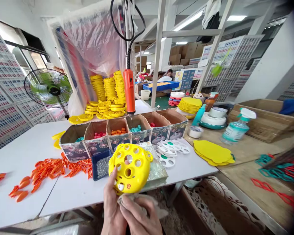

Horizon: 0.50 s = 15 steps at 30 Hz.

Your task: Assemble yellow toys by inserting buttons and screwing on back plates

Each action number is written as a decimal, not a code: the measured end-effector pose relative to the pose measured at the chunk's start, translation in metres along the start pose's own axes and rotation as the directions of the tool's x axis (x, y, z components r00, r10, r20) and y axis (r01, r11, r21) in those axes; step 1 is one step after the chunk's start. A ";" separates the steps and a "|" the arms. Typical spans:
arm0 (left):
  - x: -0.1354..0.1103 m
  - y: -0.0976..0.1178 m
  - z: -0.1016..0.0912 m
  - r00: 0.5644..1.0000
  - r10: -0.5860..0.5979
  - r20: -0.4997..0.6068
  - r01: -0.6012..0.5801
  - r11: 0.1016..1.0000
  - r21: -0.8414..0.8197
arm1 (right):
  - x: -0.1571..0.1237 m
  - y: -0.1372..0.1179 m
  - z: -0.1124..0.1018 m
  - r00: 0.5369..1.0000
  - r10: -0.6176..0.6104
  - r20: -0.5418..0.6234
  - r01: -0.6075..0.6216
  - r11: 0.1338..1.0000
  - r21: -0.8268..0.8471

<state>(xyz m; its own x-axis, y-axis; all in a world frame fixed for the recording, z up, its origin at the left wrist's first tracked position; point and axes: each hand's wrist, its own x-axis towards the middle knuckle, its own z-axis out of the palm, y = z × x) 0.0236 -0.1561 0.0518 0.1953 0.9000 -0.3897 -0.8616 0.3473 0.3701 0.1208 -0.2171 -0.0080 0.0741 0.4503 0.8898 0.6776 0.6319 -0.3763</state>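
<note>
- Head view, principal item: one bright yellow, rounded plastic shell with round holes (138, 175), raised before the near edge of the white tabletop (73, 192).
- Left hand (112, 200): pinching the shell's lower left side, thumb on its face.
- Right hand (138, 212): fingers curled, gripping a crumpled grey cloth (161, 211) at the shell's lower rim.
- Done, as shown: a small white round piece (121, 187) and a red spiral mark (128, 186) are on the face.
- Outstanding, in judgement: the ring of holes stands unfilled; whether any wiping is finished cannot be told.
- Untouched stock: loose glossy orange plastic pieces (49, 168); white perforated discs (166, 160); stacked yellow plastic parts (110, 89).
- Idle tool: orange-red cylindrical electric screwdriver (129, 91), hanging above the partitioned cardboard bins (139, 137).
</note>
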 end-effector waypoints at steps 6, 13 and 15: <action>0.003 -0.002 0.001 0.976 0.072 0.203 -0.072 0.997 -0.009 | 0.014 0.004 -0.012 0.981 0.123 -0.147 -0.121 0.992 0.022; 0.011 -0.004 -0.019 0.922 0.031 0.387 -0.020 0.999 -0.034 | 0.039 0.021 -0.008 0.958 0.165 -0.234 -0.173 0.985 -0.011; 0.016 0.000 -0.024 0.916 0.028 0.400 -0.019 0.999 -0.025 | 0.025 0.020 0.003 0.974 0.043 -0.223 -0.055 0.997 -0.049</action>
<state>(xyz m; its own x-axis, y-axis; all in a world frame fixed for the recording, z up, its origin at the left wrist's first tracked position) 0.0157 -0.1481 0.0247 0.3423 0.9395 -0.0094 -0.8768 0.3231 0.3561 0.1338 -0.1912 0.0056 0.2644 0.3249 0.9080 0.7073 0.5747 -0.4116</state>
